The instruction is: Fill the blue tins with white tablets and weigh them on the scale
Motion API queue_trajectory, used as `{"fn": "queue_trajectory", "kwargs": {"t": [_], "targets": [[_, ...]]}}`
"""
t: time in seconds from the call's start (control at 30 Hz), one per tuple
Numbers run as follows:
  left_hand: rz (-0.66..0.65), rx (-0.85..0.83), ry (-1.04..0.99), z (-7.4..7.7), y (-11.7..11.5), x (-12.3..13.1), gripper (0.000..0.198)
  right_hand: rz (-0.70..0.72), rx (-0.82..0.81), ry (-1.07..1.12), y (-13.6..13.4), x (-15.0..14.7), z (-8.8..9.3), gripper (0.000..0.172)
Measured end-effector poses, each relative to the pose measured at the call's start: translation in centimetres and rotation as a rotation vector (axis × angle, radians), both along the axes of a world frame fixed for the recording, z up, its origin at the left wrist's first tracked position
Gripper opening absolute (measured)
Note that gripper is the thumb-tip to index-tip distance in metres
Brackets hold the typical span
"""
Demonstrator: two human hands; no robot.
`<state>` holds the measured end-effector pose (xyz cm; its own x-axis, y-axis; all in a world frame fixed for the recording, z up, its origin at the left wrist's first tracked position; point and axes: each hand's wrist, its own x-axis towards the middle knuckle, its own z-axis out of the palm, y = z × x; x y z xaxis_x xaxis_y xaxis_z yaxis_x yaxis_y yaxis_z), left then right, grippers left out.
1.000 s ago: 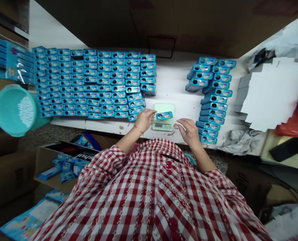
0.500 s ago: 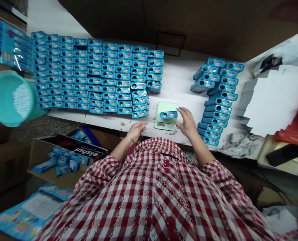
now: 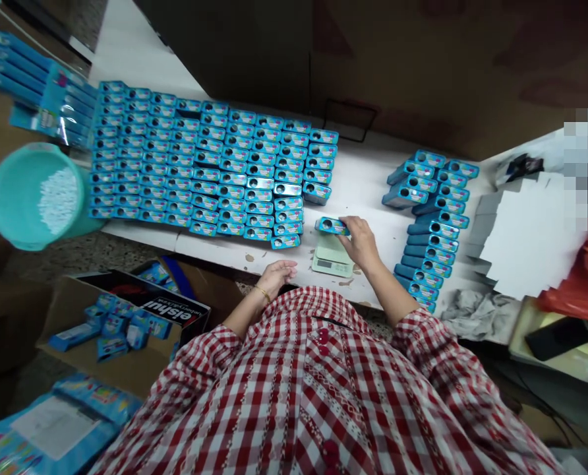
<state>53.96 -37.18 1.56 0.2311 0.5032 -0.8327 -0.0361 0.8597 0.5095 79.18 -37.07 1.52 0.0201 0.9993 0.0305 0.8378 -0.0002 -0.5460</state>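
Observation:
My right hand (image 3: 360, 243) grips the right end of a small blue box (image 3: 329, 226) between thumb and fingers. The box is over the far edge of a pale green scale (image 3: 332, 254); I cannot tell whether they touch. Near the table's front edge, to the left of the scale, my left hand (image 3: 277, 277) is closed with its fingers together and nothing visible in it. Tight rows of matching blue boxes (image 3: 207, 168) stand on the left of the white table (image 3: 358, 171). A smaller group of these boxes (image 3: 430, 231) stands to the right.
A turquoise bucket (image 3: 7, 198) with small white pieces is at the left. Below it, an open carton (image 3: 130, 359) contains blue packs. At the right lie white cards (image 3: 521, 237), crumpled cloth or paper (image 3: 479, 316) and a black phone (image 3: 558, 338). A large brown panel (image 3: 422, 72) borders the table's back.
My right hand has closed on the box that lay on the scale and moved it toward the back-left. My left hand stays near the front edge. The whole view has shifted slightly.

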Motion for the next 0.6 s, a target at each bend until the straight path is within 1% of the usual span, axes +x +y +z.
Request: {"fn": "queue_trajectory", "kwargs": {"t": [0.1, 0.17, 0.23, 0.27, 0.33, 0.43, 0.47, 0.5, 0.53, 0.6], "targets": [[0.000, 0.019, 0.009, -0.5, -0.2, -0.1, 0.014, -0.054, 0.007, -0.030, 4.3, -1.9, -0.8, 0.038], [-0.044, 0.032, 0.017, -1.4, -0.4, 0.5, 0.018, -0.097, -0.022, -0.038, 6.3, -3.2, -1.8, 0.039], [-0.122, 0.052, 0.046, -2.7, -0.4, 1.7, 0.025, -0.119, -0.025, -0.024, 6.8, -3.3, -2.7, 0.038], [-0.171, 0.066, 0.067, -3.4, -0.3, 2.5, 0.028, -0.126, -0.003, -0.015, 6.5, -2.7, -3.1, 0.038], [-0.274, 0.110, 0.130, -4.9, 0.3, 4.5, 0.034, -0.171, 0.078, -0.024, 5.0, -0.1, -3.5, 0.035], [-0.393, 0.269, 0.264, -6.7, 1.8, 7.3, 0.036, -0.356, 0.193, -0.150, 1.9, 6.3, -2.8, 0.028], [-0.417, 0.327, 0.300, -7.1, 2.4, 8.1, 0.035, -0.424, 0.206, -0.213, 1.0, 8.5, -2.5, 0.027], [-0.437, 0.373, 0.318, -7.4, 2.9, 8.8, 0.034, -0.459, 0.195, -0.275, 0.5, 10.4, -2.2, 0.026], [-0.454, 0.396, 0.315, -7.6, 3.2, 9.4, 0.034, -0.467, 0.172, -0.332, 0.2, 12.1, -2.0, 0.026], [-0.484, 0.375, 0.250, -7.9, 3.5, 10.4, 0.033, -0.431, 0.124, -0.409, 0.3, 14.2, -1.9, 0.027]]}}
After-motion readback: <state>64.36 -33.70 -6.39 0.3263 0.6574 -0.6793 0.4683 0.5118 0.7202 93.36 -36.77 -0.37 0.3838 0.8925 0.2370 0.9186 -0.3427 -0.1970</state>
